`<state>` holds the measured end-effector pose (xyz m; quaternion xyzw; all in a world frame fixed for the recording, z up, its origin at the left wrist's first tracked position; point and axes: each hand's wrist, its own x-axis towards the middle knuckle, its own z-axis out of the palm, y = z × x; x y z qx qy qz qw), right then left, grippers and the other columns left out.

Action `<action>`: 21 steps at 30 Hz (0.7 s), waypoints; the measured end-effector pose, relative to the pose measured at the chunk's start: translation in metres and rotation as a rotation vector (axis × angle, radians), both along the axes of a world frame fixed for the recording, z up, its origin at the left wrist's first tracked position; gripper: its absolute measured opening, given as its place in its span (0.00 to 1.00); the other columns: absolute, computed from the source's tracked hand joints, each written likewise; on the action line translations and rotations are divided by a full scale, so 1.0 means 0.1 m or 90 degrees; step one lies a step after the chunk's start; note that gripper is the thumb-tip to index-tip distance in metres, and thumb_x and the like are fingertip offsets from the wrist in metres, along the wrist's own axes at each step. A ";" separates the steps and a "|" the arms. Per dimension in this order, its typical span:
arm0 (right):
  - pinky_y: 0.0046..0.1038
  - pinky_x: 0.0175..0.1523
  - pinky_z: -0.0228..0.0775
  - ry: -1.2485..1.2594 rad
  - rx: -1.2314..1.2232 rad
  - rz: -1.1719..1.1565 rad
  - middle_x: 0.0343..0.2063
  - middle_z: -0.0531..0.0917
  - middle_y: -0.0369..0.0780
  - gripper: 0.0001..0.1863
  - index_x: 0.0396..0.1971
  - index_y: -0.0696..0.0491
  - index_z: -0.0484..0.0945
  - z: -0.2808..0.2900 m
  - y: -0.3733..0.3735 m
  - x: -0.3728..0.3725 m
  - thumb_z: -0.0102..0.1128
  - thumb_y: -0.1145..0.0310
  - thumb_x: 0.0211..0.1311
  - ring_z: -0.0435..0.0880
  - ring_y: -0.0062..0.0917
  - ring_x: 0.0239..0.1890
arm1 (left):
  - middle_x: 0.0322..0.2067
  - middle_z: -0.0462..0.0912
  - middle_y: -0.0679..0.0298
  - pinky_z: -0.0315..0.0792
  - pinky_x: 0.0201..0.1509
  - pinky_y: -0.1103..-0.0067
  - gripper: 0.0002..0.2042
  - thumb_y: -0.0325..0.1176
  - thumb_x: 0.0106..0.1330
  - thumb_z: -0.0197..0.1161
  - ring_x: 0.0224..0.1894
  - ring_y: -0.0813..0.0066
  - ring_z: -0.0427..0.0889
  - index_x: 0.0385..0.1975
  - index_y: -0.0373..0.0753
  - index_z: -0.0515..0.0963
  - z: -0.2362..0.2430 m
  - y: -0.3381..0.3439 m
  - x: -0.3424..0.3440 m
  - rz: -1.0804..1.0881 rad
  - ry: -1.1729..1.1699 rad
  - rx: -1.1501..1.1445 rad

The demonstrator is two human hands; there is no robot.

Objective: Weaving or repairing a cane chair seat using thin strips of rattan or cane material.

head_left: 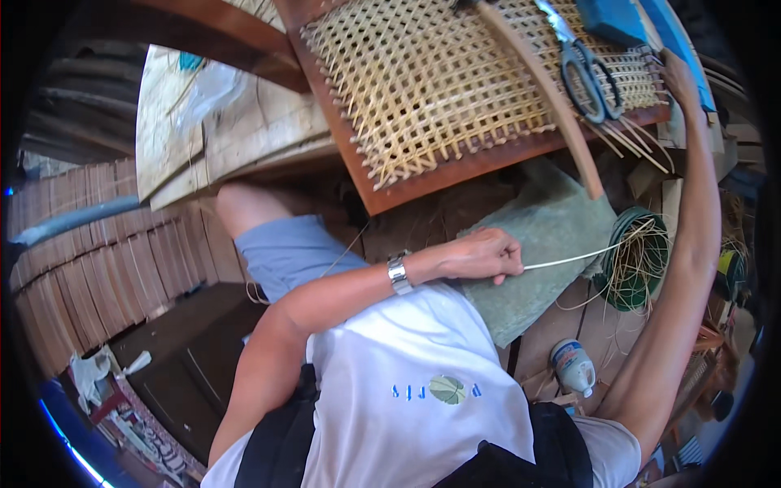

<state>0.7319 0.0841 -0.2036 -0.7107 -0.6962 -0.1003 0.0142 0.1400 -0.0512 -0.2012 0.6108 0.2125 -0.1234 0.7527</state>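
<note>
My left hand (488, 255), with a metal watch (399, 274) on its wrist, is closed on a thin pale cane strand (569, 259). The strand runs right toward a green round container (612, 281) filled with loose coiled strands. My right hand (680, 80) reaches to the right edge of a wooden-framed seat (455, 185); its fingers look bunched together, and what they grip is too small to make out. Woven cane (439, 89) fills the frame. On it lie scissors (587, 80) with grey-blue handles and a tool with a long wooden handle (547, 93).
Blue blocks (612, 20) sit at the seat's far right. Loose strand ends (639, 146) stick out past the front rail. A greenish sheet (537, 240) lies below, near a white bottle (573, 368). At left are a pale wooden board (244, 134) and stacked wooden slats (89, 252).
</note>
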 end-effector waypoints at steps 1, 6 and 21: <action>0.47 0.43 0.70 -0.050 -0.022 -0.014 0.34 0.82 0.55 0.17 0.44 0.58 0.75 0.04 -0.04 -0.11 0.55 0.59 0.68 0.80 0.53 0.41 | 0.21 0.80 0.68 0.69 0.33 0.80 0.11 0.37 0.67 0.61 0.26 0.84 0.77 0.30 0.34 0.80 -0.02 0.00 -0.01 0.010 0.006 0.005; 0.41 0.49 0.72 0.061 0.017 -0.245 0.47 0.81 0.53 0.22 0.53 0.53 0.75 0.46 -0.90 -0.54 0.49 0.51 0.72 0.79 0.52 0.49 | 0.21 0.80 0.67 0.71 0.33 0.79 0.11 0.37 0.66 0.62 0.26 0.83 0.77 0.32 0.35 0.82 0.02 0.01 0.00 0.042 -0.008 0.018; 0.44 0.40 0.73 0.421 0.038 -0.500 0.37 0.84 0.50 0.14 0.52 0.49 0.71 0.33 -3.43 -4.46 0.53 0.61 0.71 0.83 0.50 0.42 | 0.18 0.82 0.60 0.74 0.34 0.76 0.13 0.38 0.58 0.62 0.24 0.73 0.82 0.24 0.32 0.82 0.20 -0.06 0.64 0.108 -0.024 0.247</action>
